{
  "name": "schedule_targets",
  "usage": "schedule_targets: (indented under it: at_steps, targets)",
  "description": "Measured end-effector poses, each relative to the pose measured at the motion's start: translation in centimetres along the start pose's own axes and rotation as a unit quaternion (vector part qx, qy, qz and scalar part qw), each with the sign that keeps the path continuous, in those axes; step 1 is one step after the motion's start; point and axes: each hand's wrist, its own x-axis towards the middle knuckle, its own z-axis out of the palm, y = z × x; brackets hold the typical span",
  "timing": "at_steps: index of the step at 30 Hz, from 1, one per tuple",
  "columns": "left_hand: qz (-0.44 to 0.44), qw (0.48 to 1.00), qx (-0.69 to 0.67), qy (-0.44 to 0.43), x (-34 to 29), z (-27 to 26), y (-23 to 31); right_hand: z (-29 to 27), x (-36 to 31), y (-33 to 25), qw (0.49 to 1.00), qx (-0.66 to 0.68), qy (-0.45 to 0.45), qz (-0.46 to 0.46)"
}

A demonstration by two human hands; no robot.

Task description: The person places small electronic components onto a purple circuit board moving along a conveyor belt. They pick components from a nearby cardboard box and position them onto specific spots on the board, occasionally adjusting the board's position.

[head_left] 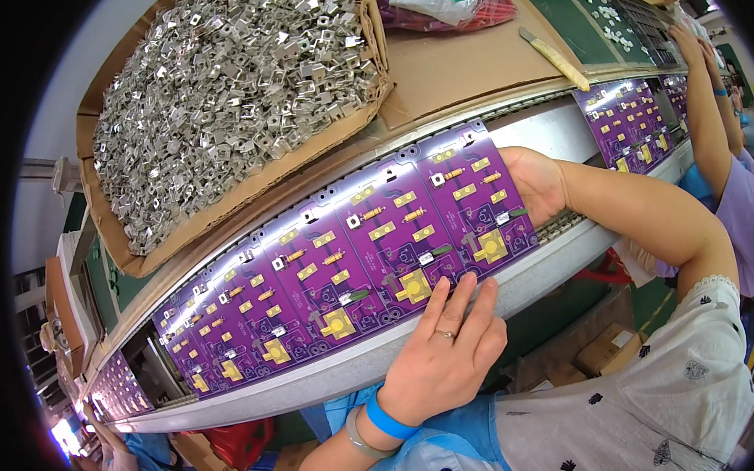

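Purple circuit-board panel (357,267), on metal rails (241,406): resistors (453,174) seated, many gold pads (463,192) bare; seemingly part-filled. Left hand (446,344): fingers extended, at near edge. Right hand (533,182): at right end; grip cannot be told.

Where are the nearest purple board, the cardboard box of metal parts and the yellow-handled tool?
Nearest purple board (363,257): head view, middle of its upper face.
Cardboard box (240,193): head view, its near wall.
Yellow-handled tool (560,62): head view, middle of its handle.

One head-worn fisheye looks down from close above the left-hand grip (439,351), spanning the conveyor (258,401) to either side.
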Motion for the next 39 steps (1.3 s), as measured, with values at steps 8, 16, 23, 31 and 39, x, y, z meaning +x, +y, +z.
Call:
schedule_targets:
  at_steps: [8,16,23,31,39]
  targets:
    - [-0.001,1.000,0.000,0.010,0.1,0.1,0.0,0.4,0.1,0.2,0.998,-0.028,0.054,-0.002]
    - [0.000,1.000,0.002,0.010,0.1,0.1,0.0,0.6,0.3,0.2,0.996,-0.038,0.079,-0.003]
    - [0.000,1.000,0.005,0.012,0.1,0.1,0.0,0.4,0.5,0.1,0.998,-0.013,0.068,0.006]
    - [0.007,1.000,0.006,0.007,0.2,-0.1,0.0,0.4,0.8,0.3,0.996,-0.026,0.083,-0.002]
    - [0.002,1.000,-0.005,0.016,-0.1,0.1,-0.1,0.3,1.1,0.3,0.996,-0.034,0.087,-0.003]
